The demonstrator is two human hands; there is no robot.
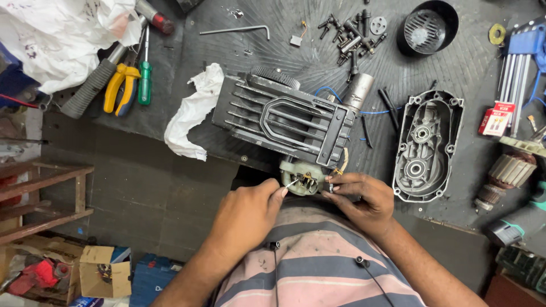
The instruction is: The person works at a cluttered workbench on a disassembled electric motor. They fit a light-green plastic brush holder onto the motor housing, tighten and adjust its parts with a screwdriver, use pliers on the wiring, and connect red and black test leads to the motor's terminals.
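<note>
Black ribbed motor housing [287, 122] lies mid-desk; at its 6 o'clock, the left hand [247, 213] pinches a thin tool [292, 183] into the pale switch block [302, 177] while the right hand [361, 199] pinches beside it. A slip could likely snap fine wires.

Pale switch block [302, 176] at table edge, below ribbed dark motor housing [284, 116], terminals perhaps exposed

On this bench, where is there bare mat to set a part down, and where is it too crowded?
Bare mat lies between the hex key and the ribbed motor housing, and below the white rag toward the bench edge. It is crowded around the loose screws, the gear cover, and near both hands at the switch block.
</note>
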